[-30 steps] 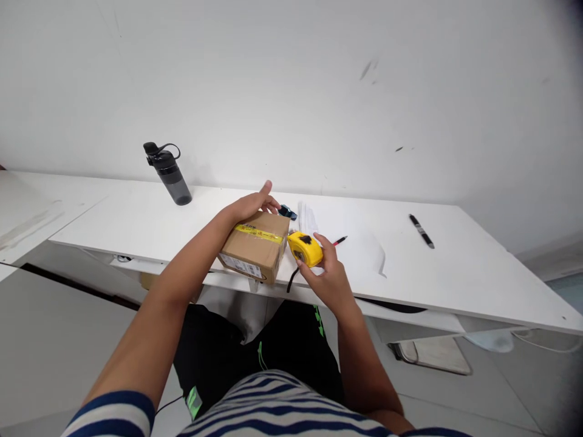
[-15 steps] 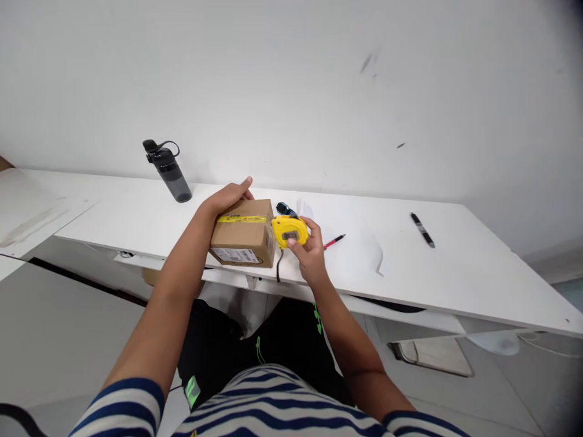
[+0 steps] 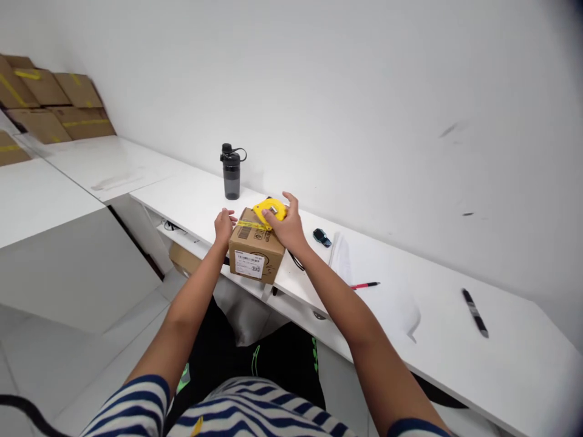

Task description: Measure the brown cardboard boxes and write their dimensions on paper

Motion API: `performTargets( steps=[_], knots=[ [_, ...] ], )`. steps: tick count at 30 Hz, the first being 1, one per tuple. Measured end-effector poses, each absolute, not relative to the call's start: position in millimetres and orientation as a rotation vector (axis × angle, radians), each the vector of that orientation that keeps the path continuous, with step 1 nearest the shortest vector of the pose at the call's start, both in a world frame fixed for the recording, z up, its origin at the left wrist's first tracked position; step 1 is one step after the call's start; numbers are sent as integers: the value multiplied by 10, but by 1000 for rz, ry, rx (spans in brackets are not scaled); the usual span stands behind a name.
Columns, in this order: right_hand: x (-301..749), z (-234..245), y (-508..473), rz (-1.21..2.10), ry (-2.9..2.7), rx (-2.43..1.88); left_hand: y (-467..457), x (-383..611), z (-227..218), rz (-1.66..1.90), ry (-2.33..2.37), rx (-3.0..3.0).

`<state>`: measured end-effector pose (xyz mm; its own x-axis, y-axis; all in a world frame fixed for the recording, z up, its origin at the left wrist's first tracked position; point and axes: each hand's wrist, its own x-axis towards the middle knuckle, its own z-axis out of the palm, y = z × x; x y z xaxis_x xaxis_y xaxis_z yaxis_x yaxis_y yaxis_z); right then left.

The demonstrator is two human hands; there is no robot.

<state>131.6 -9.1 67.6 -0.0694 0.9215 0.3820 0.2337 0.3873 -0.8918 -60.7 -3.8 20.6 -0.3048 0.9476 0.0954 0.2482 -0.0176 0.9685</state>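
Observation:
A small cardboard box [image 3: 254,255] with yellow tape and a white label sits at the front edge of a white desk [image 3: 410,291]. My left hand [image 3: 223,224] rests against the box's left top edge, fingers curled on it. My right hand [image 3: 286,223] grips a yellow tape measure [image 3: 269,210] and holds it on the box's top, at its far side. A black strap hangs from the tape measure behind the box.
A dark water bottle [image 3: 231,172] stands behind the box near the wall. To the right on the desk lie a small dark-blue object [image 3: 322,237], white paper [image 3: 339,258], a red pen [image 3: 364,285] and a black marker [image 3: 475,312]. Cardboard boxes [image 3: 50,100] are stacked far left.
My right hand has carried the tape measure from the box's right side up onto its top. My left hand shifted to the box's left edge. The view swung left.

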Motion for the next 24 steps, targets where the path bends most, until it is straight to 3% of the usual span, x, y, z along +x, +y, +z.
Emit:
performTargets(
  steps=[6,11,16,24],
  knots=[
    [1420,790,69,888,-1874,-893,-579,-544,115,1456,1227,1091],
    [1268,1008,81,604,-2314,-684,-701,-279,197,1293,1045,1142],
    [1321,1103,-17,261,-2534,-798,-626,-196,172,1499,1109,1117],
    [1820,1174,-243,203,-2539,-966,-641,-155,175,1537,1239,1248]
  ],
)
